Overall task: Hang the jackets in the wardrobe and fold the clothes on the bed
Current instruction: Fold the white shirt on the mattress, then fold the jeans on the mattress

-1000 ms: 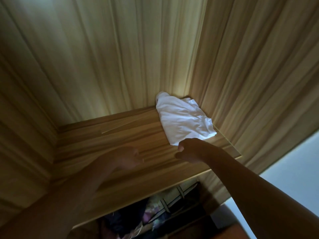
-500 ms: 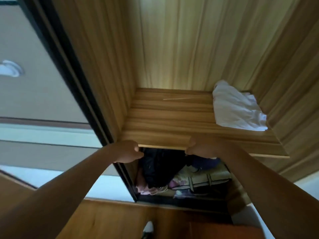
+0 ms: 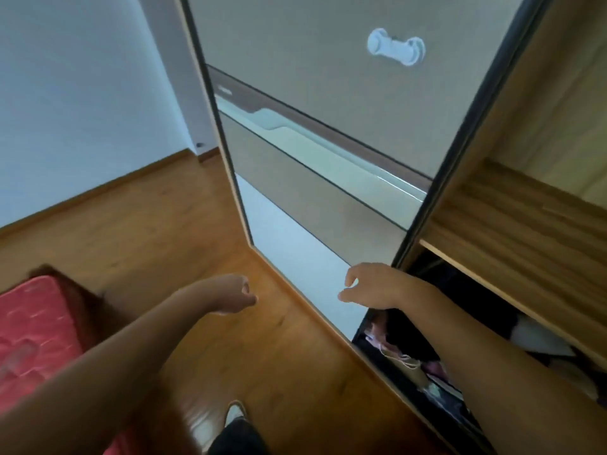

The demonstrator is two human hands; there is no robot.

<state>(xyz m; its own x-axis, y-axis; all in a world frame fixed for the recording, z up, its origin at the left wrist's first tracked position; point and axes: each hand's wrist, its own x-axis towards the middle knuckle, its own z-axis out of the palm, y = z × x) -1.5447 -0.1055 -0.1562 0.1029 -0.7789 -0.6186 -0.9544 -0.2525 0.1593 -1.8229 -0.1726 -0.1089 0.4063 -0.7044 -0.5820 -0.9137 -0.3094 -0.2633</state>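
The wardrobe's wooden shelf (image 3: 512, 224) runs along the right edge, with dark and pale clothes (image 3: 410, 359) heaped in the compartment below it. The grey sliding door (image 3: 328, 133) fills the middle of the view. My left hand (image 3: 233, 293) hangs over the wooden floor with its fingers curled and holds nothing. My right hand (image 3: 371, 285) is in front of the door's lower edge, fingers loosely bent, holding nothing. The bed's red mattress (image 3: 36, 326) shows at the lower left. The white folded garment is out of view.
A white handle (image 3: 395, 50) sits high on the sliding door. The wooden floor (image 3: 157, 231) stretches left to a pale wall (image 3: 72, 93). My foot (image 3: 235, 413) shows at the bottom centre, close to the wardrobe's base.
My view has swung left and down, away from the upper shelf and the white garment. Both hands have come off the shelf's front edge and now hang lower, empty.
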